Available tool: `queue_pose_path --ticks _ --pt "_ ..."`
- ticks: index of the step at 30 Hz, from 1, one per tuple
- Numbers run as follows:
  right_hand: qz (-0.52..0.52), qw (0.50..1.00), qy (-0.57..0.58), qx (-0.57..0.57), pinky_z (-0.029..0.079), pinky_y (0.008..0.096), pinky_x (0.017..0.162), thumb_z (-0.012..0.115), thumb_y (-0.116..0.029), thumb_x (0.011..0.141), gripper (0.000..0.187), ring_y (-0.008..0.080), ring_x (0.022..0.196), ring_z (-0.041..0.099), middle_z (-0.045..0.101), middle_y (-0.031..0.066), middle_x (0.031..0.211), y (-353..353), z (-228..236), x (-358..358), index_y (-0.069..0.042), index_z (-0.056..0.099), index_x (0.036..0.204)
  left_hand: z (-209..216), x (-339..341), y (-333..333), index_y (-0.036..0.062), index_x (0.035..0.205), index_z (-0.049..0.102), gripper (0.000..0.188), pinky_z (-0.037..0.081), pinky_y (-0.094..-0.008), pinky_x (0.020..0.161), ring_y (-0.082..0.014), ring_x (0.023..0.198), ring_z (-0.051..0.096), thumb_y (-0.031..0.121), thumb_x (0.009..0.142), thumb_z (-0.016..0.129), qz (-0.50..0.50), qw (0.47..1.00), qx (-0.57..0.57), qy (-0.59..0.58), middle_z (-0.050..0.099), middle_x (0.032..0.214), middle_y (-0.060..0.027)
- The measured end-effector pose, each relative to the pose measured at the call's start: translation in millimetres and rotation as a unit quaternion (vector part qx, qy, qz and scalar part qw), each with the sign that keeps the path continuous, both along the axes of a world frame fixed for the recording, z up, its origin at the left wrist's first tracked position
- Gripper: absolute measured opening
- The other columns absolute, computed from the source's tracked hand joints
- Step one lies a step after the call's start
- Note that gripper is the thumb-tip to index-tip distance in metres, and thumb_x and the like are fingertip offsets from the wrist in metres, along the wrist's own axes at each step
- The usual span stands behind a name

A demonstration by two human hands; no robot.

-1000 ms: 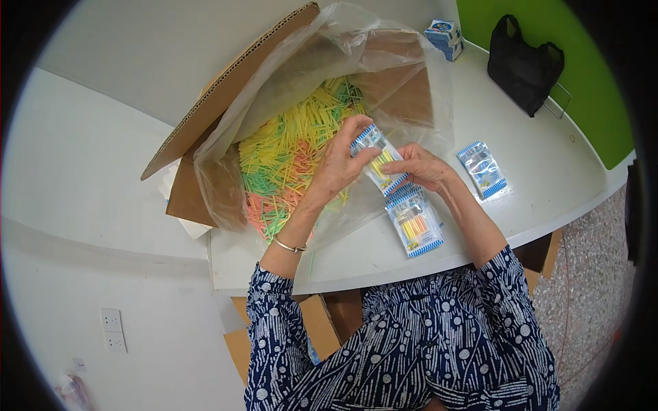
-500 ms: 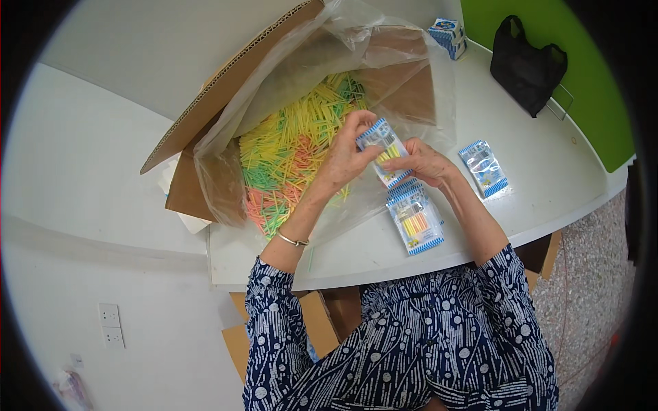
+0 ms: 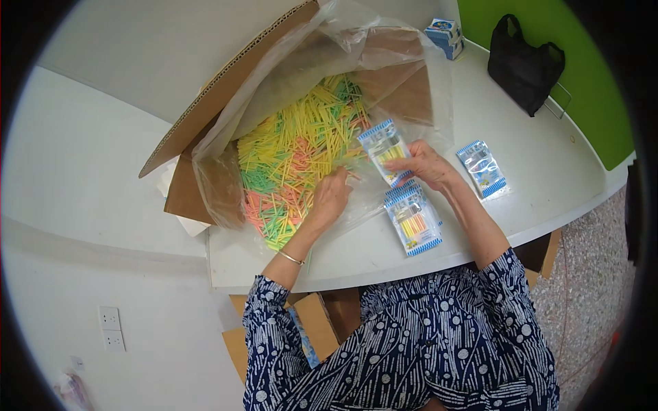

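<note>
My right hand (image 3: 430, 166) grips a small clear packet (image 3: 381, 140) with blue striped ends, its thumb across the front, where yellow sticks show. My left hand (image 3: 330, 197) is at the near right edge of a heap of thin yellow, green and pink sticks (image 3: 288, 147). Its fingers are curled together; a few sticks lie by the fingertips, and what they pinch is hard to make out. Below the held packet, a stack of similar packets (image 3: 415, 226) lies on the table, the top one showing yellow and pink sticks.
The heap fills a cardboard box (image 3: 401, 89) lined with a clear plastic bag (image 3: 218, 175). To the right, another packet (image 3: 482, 168) lies on the white table (image 3: 541, 185). Small blue-and-white boxes (image 3: 445, 38) and a black bag (image 3: 524, 65) stand farther back, by a green panel (image 3: 589, 96).
My left hand has let go of the packet and moved down and left to the edge of the sticks. My right hand still holds the packet, nearly in place.
</note>
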State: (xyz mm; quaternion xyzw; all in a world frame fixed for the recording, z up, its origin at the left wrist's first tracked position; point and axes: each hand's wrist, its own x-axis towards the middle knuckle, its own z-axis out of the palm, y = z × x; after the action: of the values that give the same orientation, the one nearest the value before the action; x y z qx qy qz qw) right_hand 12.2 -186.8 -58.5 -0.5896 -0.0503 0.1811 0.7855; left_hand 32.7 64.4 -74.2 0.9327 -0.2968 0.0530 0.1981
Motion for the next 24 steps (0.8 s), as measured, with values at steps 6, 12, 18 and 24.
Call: queue_pose_path --ticks 6,12,18,24 --pt "0.019 1.000 0.010 0.014 0.056 0.0269 0.060 0.072 -0.020 0.080 0.027 0.0159 0.076 0.064 0.066 0.0090 0.085 -2 3 0 0.002 0.067 0.095 6 8 7 0.0017 0.095 0.051 0.021 0.047 -0.0385 0.061 -0.0309 0.069 0.061 0.004 0.076 0.060 0.054 0.997 0.026 0.050 0.060 0.075 -0.0160" --pt "0.059 0.998 0.032 0.011 0.057 0.0279 0.062 0.071 -0.019 0.081 0.027 0.0173 0.074 0.066 0.067 0.0115 0.085 -4 -5 2 0.004 0.066 0.093 79 16 -13 -0.0015 0.107 0.051 0.027 0.049 -0.0292 0.061 -0.0145 0.069 0.061 0.005 0.082 0.061 0.042 0.964 -0.231 0.124 0.062 0.075 -0.0083" --pt "0.094 0.995 0.036 -0.004 0.056 0.0269 0.062 0.072 -0.016 0.079 0.026 0.0165 0.071 0.066 0.067 0.0117 0.083 7 3 -4 0.005 0.065 0.092 118 15 -47 0.0003 0.107 0.052 0.020 0.049 -0.0220 0.065 -0.0085 0.074 0.059 0.004 0.088 0.057 -0.022 0.850 -0.502 0.158 0.064 0.082 -0.0052" --pt "0.121 0.991 0.038 0.030 0.058 0.0261 0.063 0.074 -0.018 0.078 0.028 0.0141 0.070 0.065 0.066 0.0096 0.086 7 3 -5 0.005 0.064 0.092 107 4 -55 0.0010 0.100 0.058 0.015 0.047 -0.0228 0.074 -0.0094 0.078 0.060 0.009 0.088 0.060 -0.029 0.855 -0.475 0.207 0.065 0.085 -0.0046"
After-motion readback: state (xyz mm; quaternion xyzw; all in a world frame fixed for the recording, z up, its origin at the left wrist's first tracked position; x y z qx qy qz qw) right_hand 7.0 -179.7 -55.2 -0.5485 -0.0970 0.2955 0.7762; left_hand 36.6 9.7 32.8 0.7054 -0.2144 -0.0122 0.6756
